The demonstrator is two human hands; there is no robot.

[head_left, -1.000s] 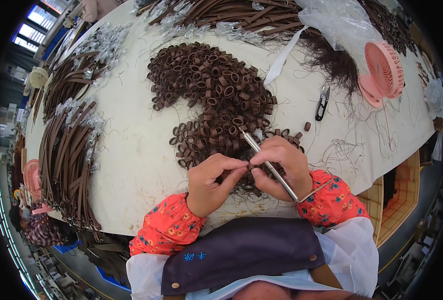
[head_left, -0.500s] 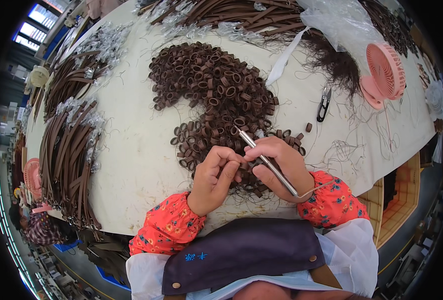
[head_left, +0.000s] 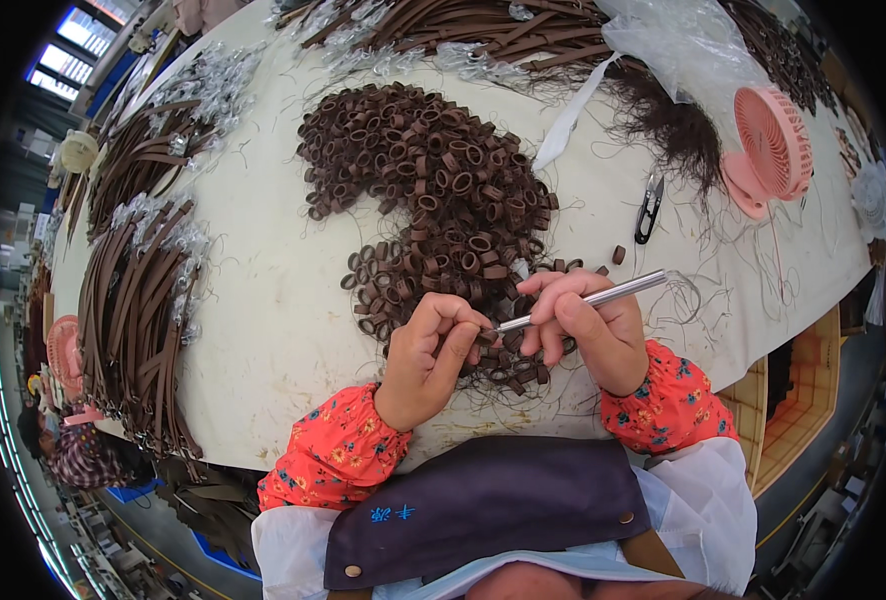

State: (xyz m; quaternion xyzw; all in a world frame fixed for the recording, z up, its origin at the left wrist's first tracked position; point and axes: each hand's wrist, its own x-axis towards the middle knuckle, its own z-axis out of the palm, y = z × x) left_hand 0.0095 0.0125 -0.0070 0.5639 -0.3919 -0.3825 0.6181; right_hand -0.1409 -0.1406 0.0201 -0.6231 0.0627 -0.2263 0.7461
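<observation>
My left hand point(head_left: 425, 355) pinches a small brown strap loop point(head_left: 488, 338) between thumb and fingertips, which partly hide it. In my right hand point(head_left: 601, 335) lies a slim silver pen-shaped tool point(head_left: 625, 289) with a thin cord at its back end. Its fine tip points left and meets, or nearly meets, the pinched loop. Under and beyond both hands spreads a heap of brown strap loops point(head_left: 443, 180), with loose threads among them. A single loop point(head_left: 619, 254) lies apart, right of the heap.
Black thread snips point(head_left: 649, 210) lie to the right, near a pink fan point(head_left: 771, 145). Brown straps point(head_left: 133, 330) with plastic-wrapped ends are stacked at the left; more straps point(head_left: 463, 25) lie along the far edge. Clear plastic point(head_left: 683, 45) and a dark thread tangle point(head_left: 678, 130) sit far right.
My right hand has shifted slightly right and turned the pen-shaped tool, so its tip has swung from pointing away over the heap to the loop at my left fingertips. My left hand stays put.
</observation>
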